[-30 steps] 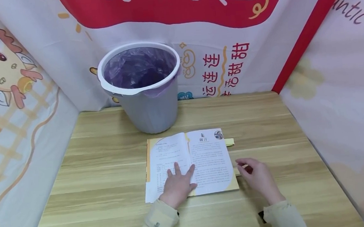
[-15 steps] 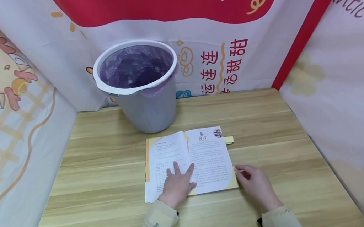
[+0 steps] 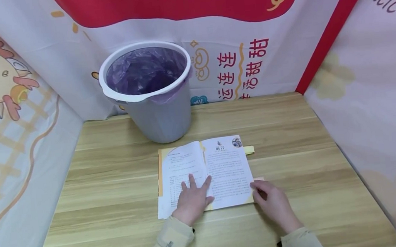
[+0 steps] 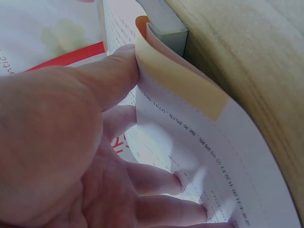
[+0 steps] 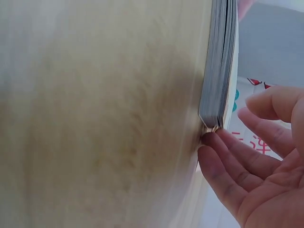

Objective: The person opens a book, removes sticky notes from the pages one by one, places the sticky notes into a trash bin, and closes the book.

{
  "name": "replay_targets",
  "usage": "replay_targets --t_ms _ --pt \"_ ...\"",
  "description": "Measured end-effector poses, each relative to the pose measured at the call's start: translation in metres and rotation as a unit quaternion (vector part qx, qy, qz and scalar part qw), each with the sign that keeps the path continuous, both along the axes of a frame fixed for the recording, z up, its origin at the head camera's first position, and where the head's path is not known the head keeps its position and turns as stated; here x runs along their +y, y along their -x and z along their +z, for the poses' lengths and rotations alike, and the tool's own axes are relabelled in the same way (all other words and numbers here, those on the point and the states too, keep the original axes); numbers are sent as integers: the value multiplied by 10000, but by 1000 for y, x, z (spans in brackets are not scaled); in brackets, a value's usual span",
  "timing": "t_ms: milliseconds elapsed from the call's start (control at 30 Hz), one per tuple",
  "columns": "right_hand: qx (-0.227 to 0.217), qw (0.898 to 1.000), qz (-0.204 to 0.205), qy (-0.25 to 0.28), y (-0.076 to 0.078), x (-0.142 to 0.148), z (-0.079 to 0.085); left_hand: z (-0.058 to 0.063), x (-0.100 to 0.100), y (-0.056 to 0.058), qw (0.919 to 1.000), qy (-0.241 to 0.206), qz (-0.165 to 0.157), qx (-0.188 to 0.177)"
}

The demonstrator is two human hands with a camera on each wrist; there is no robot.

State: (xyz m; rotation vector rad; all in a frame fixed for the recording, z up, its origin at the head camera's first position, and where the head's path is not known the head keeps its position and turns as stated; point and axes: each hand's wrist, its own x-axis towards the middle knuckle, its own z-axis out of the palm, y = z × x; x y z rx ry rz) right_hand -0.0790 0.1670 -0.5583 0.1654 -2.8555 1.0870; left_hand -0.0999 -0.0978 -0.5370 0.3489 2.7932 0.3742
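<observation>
right hand [image 5: 270, 185], fingers kinda loosely bent, couple of tips right at the book [image 5: 221, 61] corner | wood tabletop [image 5: 95, 118] super blurry | red-printed white cloth [image 5: 246, 89] behind

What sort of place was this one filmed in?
Probably a small staged recording corner rather than an ordinary room: what look like printed cloths enclose three sides of a wood-grain tabletop, and a lined bin stands on that tabletop, behind the open book.
</observation>
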Motion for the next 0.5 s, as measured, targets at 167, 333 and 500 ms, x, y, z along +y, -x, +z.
replay_targets --t_ms 167,333,500 --pt "-93 9999 -18 34 -3 -3 0 0 0 0 10000 2 -12 32" --pt "-10 10000 -89 41 -5 -6 -1 2 0 -1 10000 -12 3 -1" --pt "156 9997 -169 77 -7 -10 -1 4 0 -1 10000 -41 -8 -9"
